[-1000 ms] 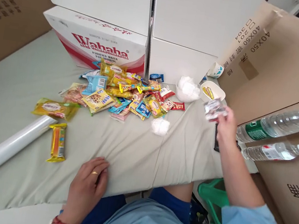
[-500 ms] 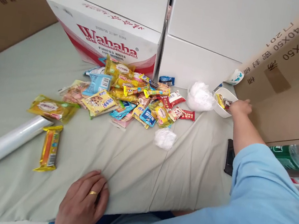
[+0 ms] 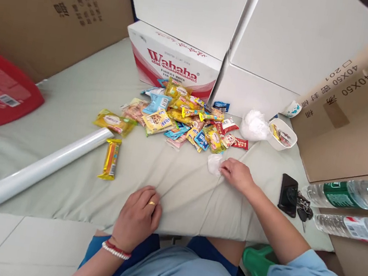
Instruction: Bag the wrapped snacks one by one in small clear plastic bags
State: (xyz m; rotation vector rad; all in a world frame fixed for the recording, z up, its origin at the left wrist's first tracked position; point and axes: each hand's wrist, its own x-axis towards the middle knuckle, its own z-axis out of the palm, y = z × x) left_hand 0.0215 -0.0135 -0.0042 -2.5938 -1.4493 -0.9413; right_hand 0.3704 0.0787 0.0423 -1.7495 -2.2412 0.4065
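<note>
Pale green cloth is covering the bench [image 3: 71, 107], and at bottom centre the left hand [image 3: 137, 216] is resting on it, fingers loosely curled, gripping nothing. Slightly right of centre, the right hand [image 3: 238, 174] is pinching a small crumpled piece of clear plastic film [image 3: 214, 163] between closing fingers. It looks featherlight, soft and clingy; a raised edge seems the best hold. Beyond, a heap of colourful snack packets [image 3: 186, 122] is lying beside a small white bowl [image 3: 287, 144].

Two water bottles [image 3: 351, 195] are lying at the right edge, and two hands, left [image 3: 137, 216] and right [image 3: 237, 173], are resting low centre. One film roll [image 3: 26, 174], one phone [image 3: 287, 200] and one white bowl [image 3: 283, 135] are showing; the snack packets [image 3: 179, 121] are overlapping too much to count.
</note>
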